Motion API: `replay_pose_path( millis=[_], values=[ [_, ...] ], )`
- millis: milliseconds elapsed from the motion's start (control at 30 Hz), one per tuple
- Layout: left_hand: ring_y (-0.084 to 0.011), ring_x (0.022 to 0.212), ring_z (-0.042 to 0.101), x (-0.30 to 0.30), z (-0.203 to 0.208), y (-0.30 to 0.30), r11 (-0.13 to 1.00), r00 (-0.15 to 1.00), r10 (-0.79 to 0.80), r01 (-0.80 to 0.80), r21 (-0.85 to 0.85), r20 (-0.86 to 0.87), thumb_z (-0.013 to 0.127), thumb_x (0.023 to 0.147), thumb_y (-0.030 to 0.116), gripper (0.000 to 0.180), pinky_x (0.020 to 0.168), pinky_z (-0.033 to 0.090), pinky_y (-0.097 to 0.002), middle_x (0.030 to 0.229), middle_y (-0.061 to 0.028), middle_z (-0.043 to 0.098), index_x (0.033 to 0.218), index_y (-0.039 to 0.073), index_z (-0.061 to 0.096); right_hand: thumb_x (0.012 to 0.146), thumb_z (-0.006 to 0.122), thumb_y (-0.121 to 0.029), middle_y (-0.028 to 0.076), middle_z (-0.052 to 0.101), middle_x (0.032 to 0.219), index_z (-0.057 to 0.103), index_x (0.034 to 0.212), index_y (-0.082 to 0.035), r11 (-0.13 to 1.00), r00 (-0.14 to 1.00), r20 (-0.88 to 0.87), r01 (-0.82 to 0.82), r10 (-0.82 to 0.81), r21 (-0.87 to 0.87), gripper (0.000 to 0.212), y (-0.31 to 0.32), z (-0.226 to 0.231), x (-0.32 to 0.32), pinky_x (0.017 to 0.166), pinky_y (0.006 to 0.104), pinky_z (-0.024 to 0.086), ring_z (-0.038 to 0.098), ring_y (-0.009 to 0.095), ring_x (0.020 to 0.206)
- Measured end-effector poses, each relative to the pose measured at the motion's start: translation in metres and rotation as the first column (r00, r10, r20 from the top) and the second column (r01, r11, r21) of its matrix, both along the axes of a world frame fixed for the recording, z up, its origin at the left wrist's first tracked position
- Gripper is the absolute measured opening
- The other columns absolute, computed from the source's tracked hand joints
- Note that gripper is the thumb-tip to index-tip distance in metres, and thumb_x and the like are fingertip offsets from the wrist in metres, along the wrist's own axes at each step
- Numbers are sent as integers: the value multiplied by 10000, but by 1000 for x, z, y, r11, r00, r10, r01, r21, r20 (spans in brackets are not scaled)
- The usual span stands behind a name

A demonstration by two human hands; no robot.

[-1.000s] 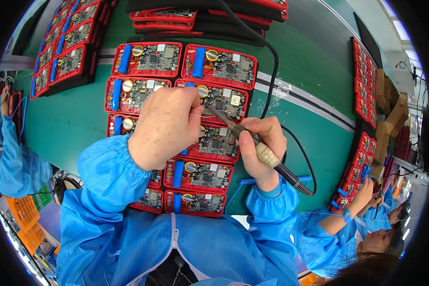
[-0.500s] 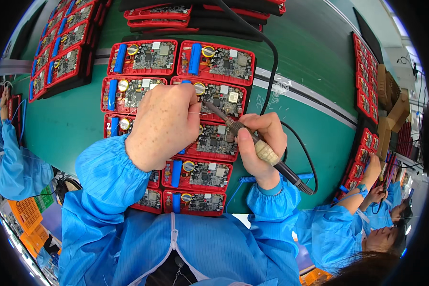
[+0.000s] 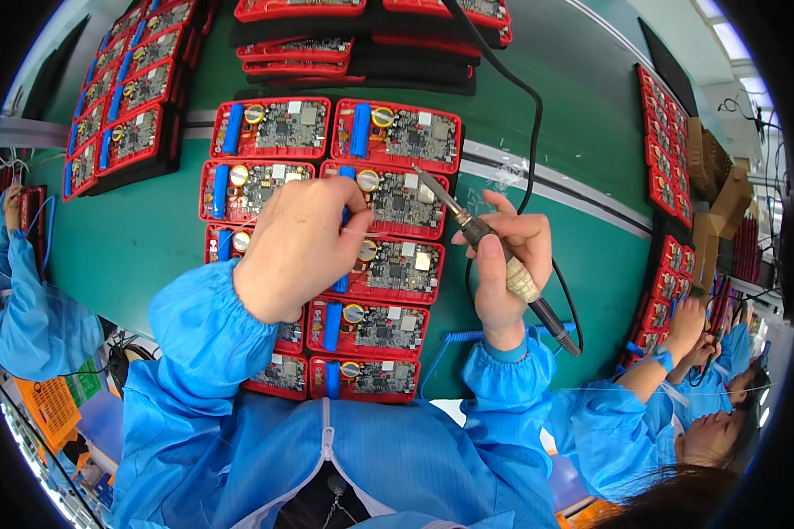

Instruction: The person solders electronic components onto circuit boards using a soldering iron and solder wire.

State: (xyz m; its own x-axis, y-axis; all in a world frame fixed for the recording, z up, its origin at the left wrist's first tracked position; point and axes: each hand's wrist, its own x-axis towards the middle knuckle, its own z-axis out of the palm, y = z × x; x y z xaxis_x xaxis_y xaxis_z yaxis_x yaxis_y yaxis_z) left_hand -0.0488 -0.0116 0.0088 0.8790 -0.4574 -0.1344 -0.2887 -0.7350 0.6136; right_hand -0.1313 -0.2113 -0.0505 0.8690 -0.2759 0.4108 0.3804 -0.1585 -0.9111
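R hand (image 3: 501, 298), part-curled, grips a soldering iron (image 3: 522, 282), tip pointing up-L over red-cased PCBs (image 3: 403, 268) laid in 2 cols on a green bench (image 3: 119, 238). L hand (image 3: 302, 247), thumb & fingers pinched together on thin wire (image 3: 370, 233), is above the PCBs.

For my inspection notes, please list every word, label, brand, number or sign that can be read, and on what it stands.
No text is legible.
Grey rectangular circuit boards: any markings too small.
Slim beige-gripped soldering iron: none legible.
Green flat tabletop: whitish marks, too blurred.
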Motion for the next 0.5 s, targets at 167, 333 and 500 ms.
replay_pose_path(
  millis=[167, 333, 500],
  values=[
    [-219, 420, 455, 11, 10, 6, 992, 991, -37, 51, -111, 127, 699, 789, 84, 192, 446, 341, -366, 484, -75, 461, 949, 10, 622, 769, 723, -35, 32, 617, 754, 535, 958, -39, 976, 994, -6, 110, -114, -186, 268, -17, 13, 12, 1083, 509, 312, 580, 117, 674],
    [-293, 540, 566, 41, -7, -10, 984, 950, -112, 148, -105, 291, 672, 808, 129, 151, 514, 429, -408, 595, -120, 568, 930, 45, 639, 760, 775, -78, 94, 632, 824, 494, 1030, -20, 982, 987, -75, 147, -139, 121, 394, -16, 31, 10, 821, 366, 524, 623, 160, 739],
    [-354, 725, 629, 41, -16, -24, 980, 956, -128, 162, -113, 262, 637, 818, 153, 104, 643, 489, -453, 743, -158, 648, 845, 53, 645, 807, 703, -467, 148, 604, 639, 414, 1085, -26, 937, 992, 78, 69, -101, 344, 596, -29, 44, 4, 405, 245, 419, 523, 158, 411]
  ],
)
